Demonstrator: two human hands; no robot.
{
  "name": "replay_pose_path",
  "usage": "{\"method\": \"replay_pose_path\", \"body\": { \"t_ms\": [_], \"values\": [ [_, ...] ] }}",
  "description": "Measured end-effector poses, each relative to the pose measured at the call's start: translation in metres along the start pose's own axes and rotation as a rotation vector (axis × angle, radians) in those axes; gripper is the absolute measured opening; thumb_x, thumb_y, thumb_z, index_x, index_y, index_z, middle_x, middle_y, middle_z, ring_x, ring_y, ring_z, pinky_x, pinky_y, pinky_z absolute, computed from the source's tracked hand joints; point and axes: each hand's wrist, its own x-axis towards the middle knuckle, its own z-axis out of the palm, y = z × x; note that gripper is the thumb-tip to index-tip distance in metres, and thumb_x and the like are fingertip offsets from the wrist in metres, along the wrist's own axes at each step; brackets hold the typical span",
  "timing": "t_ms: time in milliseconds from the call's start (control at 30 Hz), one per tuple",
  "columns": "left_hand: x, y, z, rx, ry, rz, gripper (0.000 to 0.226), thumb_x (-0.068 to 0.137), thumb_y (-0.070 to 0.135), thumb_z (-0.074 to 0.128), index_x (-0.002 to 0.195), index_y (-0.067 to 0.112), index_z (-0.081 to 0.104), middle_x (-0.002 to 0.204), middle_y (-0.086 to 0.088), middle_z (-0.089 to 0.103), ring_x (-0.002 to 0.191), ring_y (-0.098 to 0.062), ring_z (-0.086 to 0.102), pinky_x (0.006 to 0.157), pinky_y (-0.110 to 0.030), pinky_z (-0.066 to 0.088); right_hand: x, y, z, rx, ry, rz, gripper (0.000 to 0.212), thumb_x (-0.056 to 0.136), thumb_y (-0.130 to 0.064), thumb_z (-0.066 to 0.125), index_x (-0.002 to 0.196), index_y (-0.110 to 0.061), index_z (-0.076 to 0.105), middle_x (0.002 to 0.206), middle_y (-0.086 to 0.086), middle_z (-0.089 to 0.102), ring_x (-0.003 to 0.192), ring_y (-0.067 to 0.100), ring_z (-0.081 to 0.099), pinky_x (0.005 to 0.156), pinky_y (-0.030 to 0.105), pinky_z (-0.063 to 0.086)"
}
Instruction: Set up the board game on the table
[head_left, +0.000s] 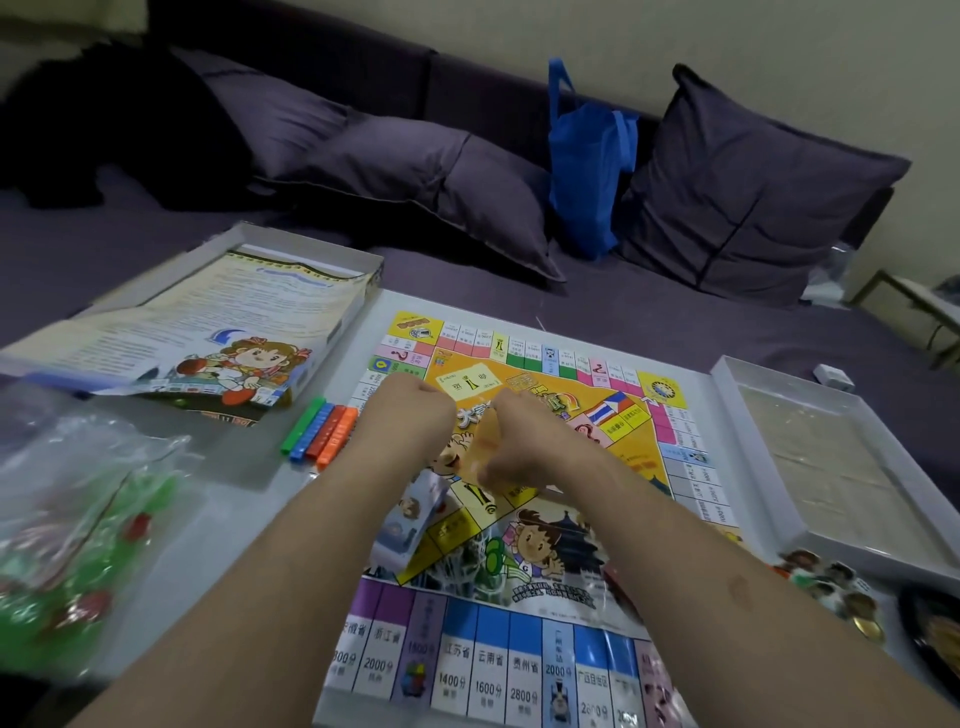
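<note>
Here, fingers curled above board.

Game board: printed paper or card, smooth, with a slight sheen. Rule sheet: thin printed paper, creased, lying in a white cardboard box lid. Colour sticks: hard, glossy plastic in green, blue, red and orange. Bag of pieces: clear, crinkled plastic film, shiny. Box tray: matt white cardboard. Tabletop: smooth, pale, faintly reflective. Cushions and sofa: matt purple cloth. Blue bag: matt, fabric-like.
</note>
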Motion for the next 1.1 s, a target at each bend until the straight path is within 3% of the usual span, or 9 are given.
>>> {"method": "replay_pose_path", "body": {
  "t_ms": [133, 267, 333, 433, 533, 633, 800, 967, 1100],
  "values": [
    [0.001, -0.004, -0.003, -0.045, -0.005, 0.029, 0.017, 0.085, 0.002, 0.055, 0.082, 0.017, 0.06, 0.086, -0.009, 0.056, 0.079, -0.023, 0.052, 0.071, -0.037, 0.045, -0.015, 0.01, -0.013, 0.268, 0.119, -0.021, 0.018, 0.096, -0.006, 0.063, 0.113, -0.013, 0.06, 0.107, 0.016, 0.069, 0.086, 0.025, 0.067, 0.077, 0.053, 0.061],
    [-0.011, 0.007, -0.004, -0.08, -0.173, 0.05, 0.014, 0.09, 0.024, 0.071, 0.095, 0.012, 0.074, 0.095, -0.011, 0.076, 0.095, -0.029, 0.073, 0.09, -0.045, 0.061, -0.043, 0.025, -0.027, 0.567, 0.107, -0.102, 0.023, 0.1, -0.013, 0.068, 0.114, -0.028, 0.057, 0.107, 0.0, 0.069, 0.098, 0.02, 0.068, 0.085, 0.038, 0.059],
    [-0.023, 0.014, -0.001, -0.101, -0.359, -0.031, 0.032, 0.091, 0.031, 0.073, 0.11, 0.005, 0.07, 0.099, -0.017, 0.077, 0.093, -0.033, 0.075, 0.083, -0.044, 0.064, -0.054, 0.027, -0.025, 0.636, 0.097, -0.162, 0.025, 0.102, -0.012, 0.064, 0.115, -0.032, 0.057, 0.108, 0.0, 0.07, 0.099, 0.02, 0.067, 0.085, 0.039, 0.059],
    [-0.04, 0.019, 0.003, -0.223, -0.589, -0.122, 0.028, 0.103, 0.022, 0.06, 0.119, 0.0, 0.063, 0.1, -0.023, 0.078, 0.085, -0.037, 0.078, 0.075, -0.046, 0.064, -0.069, 0.024, -0.018, 0.643, 0.106, -0.228, 0.032, 0.102, -0.006, 0.056, 0.12, -0.031, 0.054, 0.111, -0.001, 0.067, 0.095, 0.02, 0.066, 0.072, 0.033, 0.058],
    [-0.042, 0.018, 0.006, -0.198, -0.494, -0.116, 0.018, 0.102, 0.007, 0.057, 0.115, -0.003, 0.063, 0.094, -0.025, 0.076, 0.075, -0.039, 0.077, 0.072, -0.052, 0.066, -0.079, 0.021, -0.012, 0.496, 0.146, -0.275, 0.062, 0.091, -0.015, 0.072, 0.144, -0.029, 0.041, 0.133, -0.006, 0.051, 0.12, 0.017, 0.055, 0.091, 0.03, 0.054],
    [-0.041, 0.019, 0.006, -0.153, -0.407, -0.105, 0.012, 0.099, 0.004, 0.056, 0.107, 0.004, 0.065, 0.072, -0.009, 0.078, 0.066, -0.028, 0.076, 0.084, -0.054, 0.061, -0.083, 0.016, -0.003, 0.477, 0.112, -0.284, 0.103, 0.075, -0.037, 0.09, 0.154, -0.035, 0.024, 0.145, -0.01, 0.04, 0.132, 0.016, 0.047, 0.106, 0.035, 0.049],
    [-0.041, 0.02, 0.007, -0.074, -0.353, -0.109, 0.009, 0.098, 0.006, 0.054, 0.098, 0.005, 0.063, 0.073, -0.012, 0.072, 0.064, -0.026, 0.071, 0.07, -0.038, 0.055, -0.074, 0.011, 0.015, 0.455, 0.198, -0.263, 0.081, 0.071, -0.034, 0.091, 0.125, -0.038, 0.031, 0.12, -0.009, 0.052, 0.109, 0.021, 0.062, 0.083, 0.043, 0.063],
    [-0.034, 0.019, 0.005, -0.043, -0.352, -0.123, 0.015, 0.097, 0.007, 0.053, 0.098, 0.005, 0.068, 0.086, -0.017, 0.073, 0.084, -0.035, 0.075, 0.087, -0.049, 0.063, -0.072, 0.005, 0.017, 0.426, 0.242, -0.321, 0.058, 0.076, -0.032, 0.089, 0.11, -0.037, 0.042, 0.114, -0.014, 0.046, 0.102, 0.013, 0.055, 0.079, 0.039, 0.061],
    [-0.025, 0.018, -0.001, -0.211, -0.344, -0.224, 0.016, 0.097, 0.014, 0.058, 0.108, 0.005, 0.065, 0.094, -0.019, 0.077, 0.085, -0.032, 0.076, 0.081, -0.048, 0.065, -0.06, -0.001, 0.011, 0.467, 0.286, -0.288, 0.046, 0.078, -0.022, 0.084, 0.105, -0.034, 0.049, 0.115, -0.012, 0.047, 0.102, 0.007, 0.053, 0.081, 0.03, 0.058]
  ]
}}
